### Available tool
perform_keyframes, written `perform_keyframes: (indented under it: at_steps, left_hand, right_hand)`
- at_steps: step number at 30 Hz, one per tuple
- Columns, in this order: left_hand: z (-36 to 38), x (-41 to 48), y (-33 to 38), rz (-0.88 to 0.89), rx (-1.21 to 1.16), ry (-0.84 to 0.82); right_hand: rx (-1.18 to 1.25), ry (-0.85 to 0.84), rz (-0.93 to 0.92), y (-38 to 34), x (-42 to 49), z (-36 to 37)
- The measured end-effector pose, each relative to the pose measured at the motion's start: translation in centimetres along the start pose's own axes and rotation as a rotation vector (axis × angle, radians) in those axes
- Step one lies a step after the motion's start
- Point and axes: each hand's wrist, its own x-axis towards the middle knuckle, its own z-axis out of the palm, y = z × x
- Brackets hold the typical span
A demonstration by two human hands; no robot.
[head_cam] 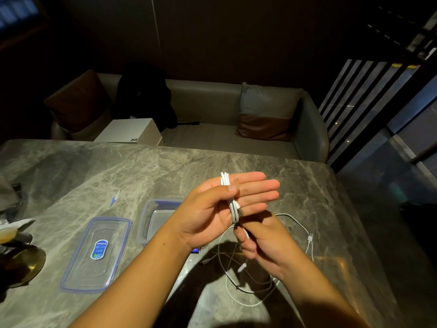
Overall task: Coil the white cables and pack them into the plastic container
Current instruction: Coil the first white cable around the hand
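**A:** Head view. What do I log for the hands?

**B:** Left hand (220,204): fingers flat and extended, thumb clamping a folded white cable bundle (230,197) across the palm. The bundle's long axis runs up-down, crosswise to the fingers. Right hand (262,240) sits just below, pinching the cable's free tail between thumb and fingertips.

**A:** And the rest of the cable?

**B:** A loose white cable tangle (255,275) lies on the grey marble tabletop (94,166), under and beside my right hand.

**A:** Container?

**B:** The clear plastic container with blue trim (160,214) stands open to the left of the hands, partly hidden by the left forearm. Its clear lid (94,254) lies further left. I judge the left hand the nearer for the drop.
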Motion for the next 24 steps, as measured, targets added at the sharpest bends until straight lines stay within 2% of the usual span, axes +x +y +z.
perform_keyframes:
  at_steps: [6,12,16,24]
  left_hand:
    - [-0.9,0.2,-0.8,0.01,-0.02,0.067]
    - [-1.6,0.1,-1.1,0.012,-0.018,0.151]
    - [-1.7,-0.1,-1.4,-0.015,0.018,0.156]
    - [-2.0,-0.2,-2.2,-0.053,0.096,0.152]
  right_hand:
    - [-0.075,0.02,-0.072,0.1,-1.5,1.0]
    - [-0.271,-0.051,-0.028,-0.9,-2.7,1.2]
    - [-0.412,-0.085,-0.043,-1.8,-3.6,0.8]
    - [-0.521,-0.114,-0.119,-4.5,-5.2,0.0]
